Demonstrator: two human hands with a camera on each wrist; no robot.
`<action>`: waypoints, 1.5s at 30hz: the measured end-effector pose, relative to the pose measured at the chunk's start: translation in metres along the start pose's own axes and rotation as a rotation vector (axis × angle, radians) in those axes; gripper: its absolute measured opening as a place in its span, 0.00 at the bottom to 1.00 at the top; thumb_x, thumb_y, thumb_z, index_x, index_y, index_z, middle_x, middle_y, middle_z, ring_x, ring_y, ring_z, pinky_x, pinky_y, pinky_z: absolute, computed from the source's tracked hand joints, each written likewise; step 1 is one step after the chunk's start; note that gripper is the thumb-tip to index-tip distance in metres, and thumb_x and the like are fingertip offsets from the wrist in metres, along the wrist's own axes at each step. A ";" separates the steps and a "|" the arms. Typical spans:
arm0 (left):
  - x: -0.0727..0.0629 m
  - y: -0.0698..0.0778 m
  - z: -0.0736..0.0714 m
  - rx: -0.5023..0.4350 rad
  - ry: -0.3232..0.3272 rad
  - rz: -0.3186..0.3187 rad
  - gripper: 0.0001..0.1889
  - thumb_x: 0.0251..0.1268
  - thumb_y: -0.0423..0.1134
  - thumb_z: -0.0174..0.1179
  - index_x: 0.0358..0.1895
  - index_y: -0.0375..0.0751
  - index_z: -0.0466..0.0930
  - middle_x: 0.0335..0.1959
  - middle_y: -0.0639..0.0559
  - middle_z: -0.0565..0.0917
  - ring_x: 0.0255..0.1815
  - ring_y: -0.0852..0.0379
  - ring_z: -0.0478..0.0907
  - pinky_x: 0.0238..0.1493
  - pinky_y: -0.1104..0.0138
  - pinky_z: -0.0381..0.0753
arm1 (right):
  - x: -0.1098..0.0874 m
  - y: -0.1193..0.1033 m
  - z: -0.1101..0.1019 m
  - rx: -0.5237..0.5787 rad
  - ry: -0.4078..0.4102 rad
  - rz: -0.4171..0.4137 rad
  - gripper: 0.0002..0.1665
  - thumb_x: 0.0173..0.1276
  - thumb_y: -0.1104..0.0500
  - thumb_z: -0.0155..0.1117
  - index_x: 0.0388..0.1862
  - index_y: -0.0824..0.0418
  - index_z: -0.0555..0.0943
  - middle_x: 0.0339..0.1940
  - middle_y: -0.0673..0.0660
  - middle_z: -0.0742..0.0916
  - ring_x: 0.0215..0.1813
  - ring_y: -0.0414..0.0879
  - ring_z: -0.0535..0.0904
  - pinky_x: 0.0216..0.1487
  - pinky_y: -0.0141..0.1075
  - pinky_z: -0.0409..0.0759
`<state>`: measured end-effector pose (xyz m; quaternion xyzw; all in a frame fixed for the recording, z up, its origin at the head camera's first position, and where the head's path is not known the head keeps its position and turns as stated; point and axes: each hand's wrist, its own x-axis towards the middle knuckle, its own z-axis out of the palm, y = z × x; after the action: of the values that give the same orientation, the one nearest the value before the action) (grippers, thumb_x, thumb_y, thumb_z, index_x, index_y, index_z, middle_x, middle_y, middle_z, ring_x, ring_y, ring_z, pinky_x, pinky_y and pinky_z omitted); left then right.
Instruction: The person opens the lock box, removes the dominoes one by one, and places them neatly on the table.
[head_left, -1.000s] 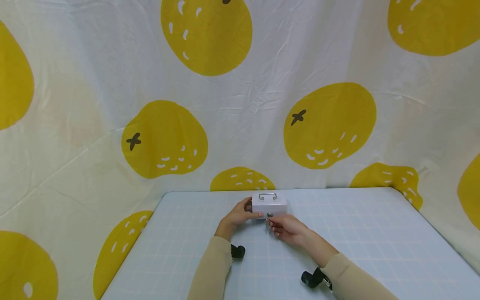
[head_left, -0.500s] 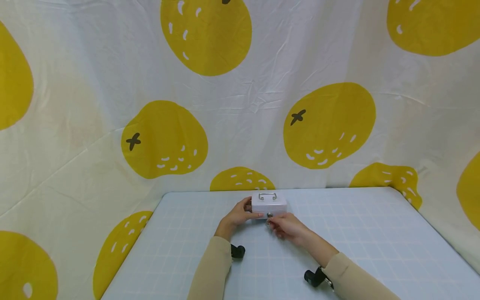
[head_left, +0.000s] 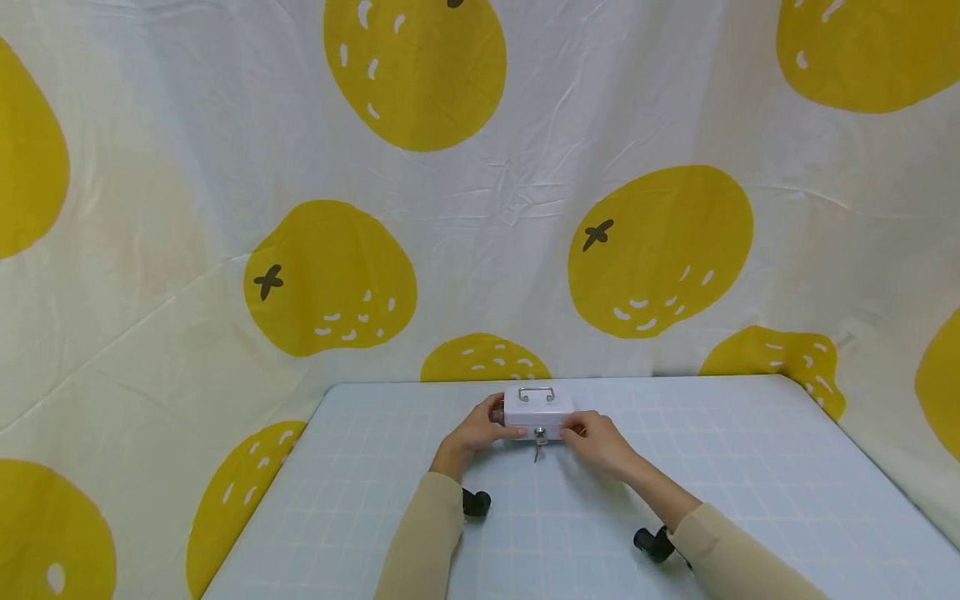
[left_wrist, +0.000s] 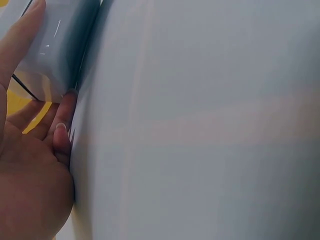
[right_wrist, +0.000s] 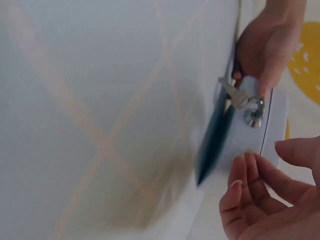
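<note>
A small white cash box (head_left: 551, 408) with a metal handle (head_left: 536, 390) on its lid stands far back on the table. My left hand (head_left: 476, 427) grips its left end, thumb along the front, and the left wrist view shows the fingers behind that end. A key (right_wrist: 239, 97) sits in the round front lock (right_wrist: 254, 119), with another key hanging from it. At the right front corner is my right hand (head_left: 600, 442), its fingertips (right_wrist: 245, 156) right at the box's front and the thumb apart from them near the lid. The lid is down.
A pale table (head_left: 360, 517) with a faint grid lies under everything. Behind it hangs a white cloth (head_left: 517, 275) printed with yellow fruit. Black wrist cameras are strapped below both sleeves (head_left: 423, 525).
My right hand has let go of the keys and moved right to the box's right front corner. The keys now hang from the lock. My left hand and the box have stayed put.
</note>
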<state>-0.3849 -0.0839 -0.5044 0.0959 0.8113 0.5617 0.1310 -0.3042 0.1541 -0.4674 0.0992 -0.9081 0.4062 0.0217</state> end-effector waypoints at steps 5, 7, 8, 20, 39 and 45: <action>0.002 -0.001 -0.002 0.008 0.004 0.002 0.50 0.50 0.44 0.82 0.77 0.47 0.64 0.65 0.49 0.77 0.59 0.50 0.73 0.68 0.50 0.68 | 0.003 0.003 -0.012 -0.102 0.043 -0.088 0.03 0.69 0.64 0.67 0.38 0.63 0.84 0.31 0.52 0.84 0.35 0.44 0.76 0.40 0.40 0.77; 0.002 -0.002 -0.002 0.006 0.001 0.000 0.50 0.49 0.43 0.82 0.77 0.46 0.64 0.64 0.49 0.77 0.58 0.50 0.72 0.67 0.50 0.68 | 0.004 0.004 -0.016 -0.103 0.043 -0.116 0.03 0.69 0.63 0.68 0.39 0.63 0.82 0.32 0.52 0.83 0.36 0.45 0.76 0.40 0.40 0.76; 0.001 -0.002 -0.003 0.004 0.000 0.000 0.50 0.48 0.42 0.83 0.76 0.46 0.64 0.64 0.49 0.77 0.58 0.50 0.72 0.67 0.50 0.68 | 0.004 0.006 -0.018 -0.098 0.042 -0.127 0.04 0.69 0.63 0.68 0.39 0.63 0.81 0.33 0.53 0.83 0.37 0.45 0.77 0.41 0.41 0.77; 0.000 -0.002 0.000 0.020 -0.006 0.034 0.50 0.46 0.37 0.83 0.75 0.44 0.64 0.59 0.49 0.78 0.51 0.51 0.72 0.59 0.55 0.69 | 0.013 0.019 -0.021 0.031 0.031 -0.190 0.25 0.62 0.64 0.75 0.53 0.72 0.75 0.50 0.69 0.81 0.52 0.65 0.81 0.50 0.51 0.83; -0.001 0.000 0.001 0.082 -0.015 0.074 0.53 0.42 0.33 0.84 0.74 0.44 0.62 0.66 0.49 0.74 0.52 0.51 0.71 0.68 0.50 0.65 | 0.034 0.036 -0.023 0.279 -0.209 0.078 0.60 0.60 0.48 0.79 0.82 0.58 0.55 0.83 0.63 0.60 0.79 0.66 0.61 0.71 0.62 0.65; 0.000 -0.003 0.003 0.074 -0.011 0.062 0.53 0.41 0.33 0.85 0.74 0.46 0.62 0.67 0.49 0.73 0.57 0.50 0.71 0.74 0.48 0.60 | 0.039 0.036 -0.019 0.279 -0.241 0.086 0.60 0.60 0.51 0.79 0.83 0.58 0.54 0.83 0.65 0.59 0.79 0.68 0.59 0.72 0.64 0.62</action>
<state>-0.3839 -0.0824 -0.5080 0.1290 0.8274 0.5346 0.1143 -0.3503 0.1850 -0.4760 0.1104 -0.8424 0.5139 -0.1186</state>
